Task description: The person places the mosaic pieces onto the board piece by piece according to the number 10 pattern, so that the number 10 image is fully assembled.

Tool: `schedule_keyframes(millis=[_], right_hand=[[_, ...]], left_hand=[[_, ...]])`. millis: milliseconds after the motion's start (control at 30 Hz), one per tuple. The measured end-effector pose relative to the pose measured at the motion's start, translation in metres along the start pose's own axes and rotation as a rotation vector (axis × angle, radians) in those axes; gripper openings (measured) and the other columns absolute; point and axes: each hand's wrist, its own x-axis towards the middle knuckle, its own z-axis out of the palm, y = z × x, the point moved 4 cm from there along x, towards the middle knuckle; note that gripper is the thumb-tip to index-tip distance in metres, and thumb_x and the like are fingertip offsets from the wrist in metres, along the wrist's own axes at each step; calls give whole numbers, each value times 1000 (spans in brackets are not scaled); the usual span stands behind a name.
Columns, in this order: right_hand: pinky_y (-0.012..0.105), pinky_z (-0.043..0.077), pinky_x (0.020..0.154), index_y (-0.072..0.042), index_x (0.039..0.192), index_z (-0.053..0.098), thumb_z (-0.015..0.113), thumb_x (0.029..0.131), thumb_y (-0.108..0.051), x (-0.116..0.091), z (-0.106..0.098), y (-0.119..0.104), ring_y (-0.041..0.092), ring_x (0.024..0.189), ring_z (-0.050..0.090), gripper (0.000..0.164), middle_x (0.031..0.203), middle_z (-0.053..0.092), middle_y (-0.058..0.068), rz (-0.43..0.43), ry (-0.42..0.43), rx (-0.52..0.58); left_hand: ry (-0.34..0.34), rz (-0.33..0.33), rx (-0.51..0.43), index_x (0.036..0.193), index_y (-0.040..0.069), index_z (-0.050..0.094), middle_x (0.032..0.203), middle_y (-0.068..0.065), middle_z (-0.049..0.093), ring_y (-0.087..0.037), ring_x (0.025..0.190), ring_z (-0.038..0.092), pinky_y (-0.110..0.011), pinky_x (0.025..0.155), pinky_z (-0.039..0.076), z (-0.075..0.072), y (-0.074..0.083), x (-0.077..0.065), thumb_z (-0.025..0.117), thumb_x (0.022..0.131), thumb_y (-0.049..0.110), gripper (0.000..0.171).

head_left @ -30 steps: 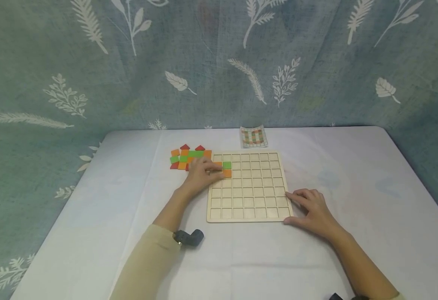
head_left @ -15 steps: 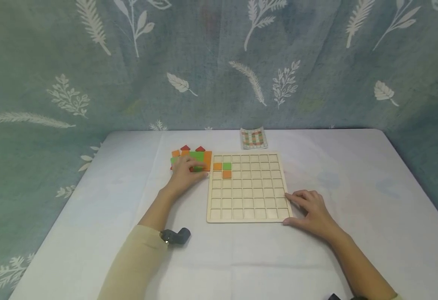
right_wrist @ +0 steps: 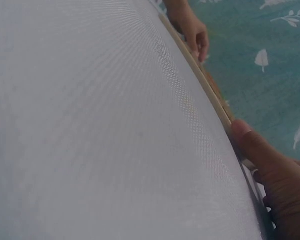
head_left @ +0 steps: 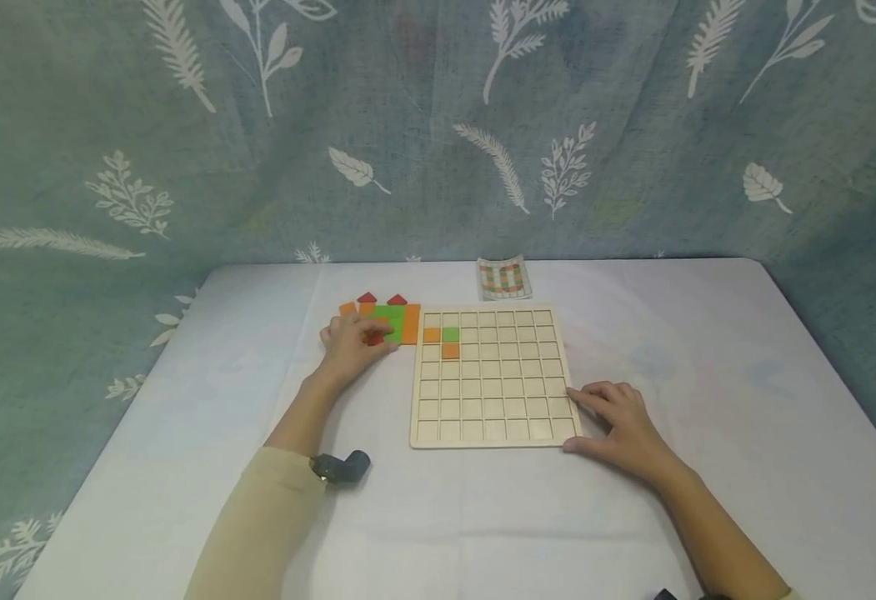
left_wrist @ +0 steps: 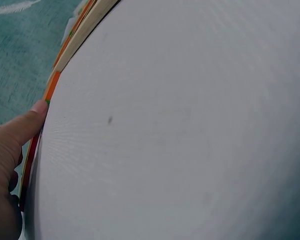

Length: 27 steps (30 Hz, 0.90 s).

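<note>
My left hand [head_left: 349, 346] is over a cluster of flat coloured tiles left of the wooden grid board [head_left: 493, 408]. Its thumb and forefinger are apart, touching the tiles near the green ones [head_left: 394, 315]. In the left wrist view the thumb [left_wrist: 27, 125] meets the tile edge; the other fingertips are mostly hidden. The board holds an orange tile [head_left: 432, 335], a green tile [head_left: 450, 334] and a second orange tile [head_left: 450, 351] near its upper left corner. My right hand [head_left: 625, 429] rests at the board's near right corner, thumb and forefinger spread along the edges.
A small patterned card [head_left: 503, 279] lies behind the board. Two red triangular tiles [head_left: 366, 297] stick out at the back of the cluster, and orange tiles [head_left: 411, 323] lie nearest the board. A white cloth [head_left: 483, 517] covers the table; a leaf-patterned curtain [head_left: 407, 125] hangs behind.
My left hand has moved left, off the board and onto the tile cluster. An orange tile now shows in the board where its fingers were. The right hand stays at the corner.
</note>
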Motion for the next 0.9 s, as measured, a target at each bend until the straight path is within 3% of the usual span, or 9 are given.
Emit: schedule_keyframes(millis=[433, 700, 900], right_hand=[[38, 29, 81, -5, 118, 65, 85, 59, -41, -1, 1, -2, 20, 91, 44, 73, 106, 58, 8, -4, -3, 12], [39, 29, 80, -5, 118, 65, 79, 64, -52, 0, 2, 0, 22, 90, 46, 73, 104, 59, 9, -16, 5, -2], [40, 30, 81, -5, 117, 65, 83, 61, -46, 2, 0, 0, 23, 91, 47, 72, 104, 60, 9, -5, 3, -6]], left_hand=[[-12, 15, 31, 106, 13, 70, 114, -11, 56, -29, 105, 34, -49, 87, 17, 1, -5, -5, 74, 79, 38, 37], [11, 74, -5, 99, 14, 74, 88, -3, 53, -24, 93, 35, -43, 81, 17, 0, -4, -10, 78, 75, 37, 33], [6, 89, -41, 96, 15, 74, 86, -2, 54, -22, 89, 34, -43, 83, 17, -2, 1, -15, 79, 74, 37, 31]])
